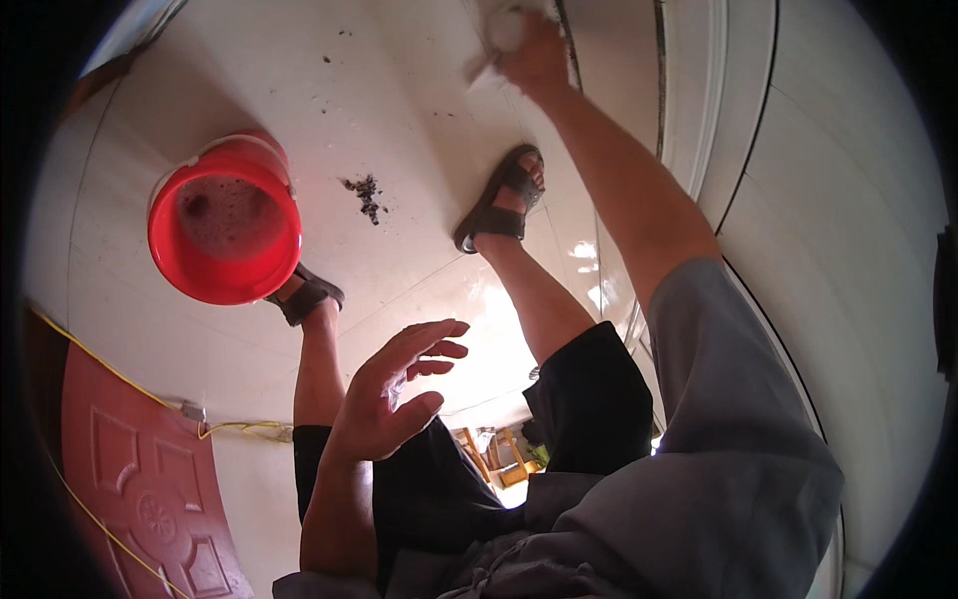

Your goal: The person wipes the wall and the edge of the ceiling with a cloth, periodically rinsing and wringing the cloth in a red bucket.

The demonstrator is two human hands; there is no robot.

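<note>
My left hand hangs in the air before my lap, holding nothing, its fingers curved and apart. Far out at the upper right, my right hand is closed around a pale tool, too blurred to name, low over the floor beside a dark-edged seam. A red plastic bucket with a white handle stands on the left. Soapy, frothy water lies inside it. Between the bucket and my sandalled foot sits a small heap of dark debris on the pale floor.
Smaller dark crumbs lie scattered farther out on the floor. Pale panels with dark seams run along my right side. At lower left are a red panelled door and a yellow cable. Wooden furniture shows behind my legs.
</note>
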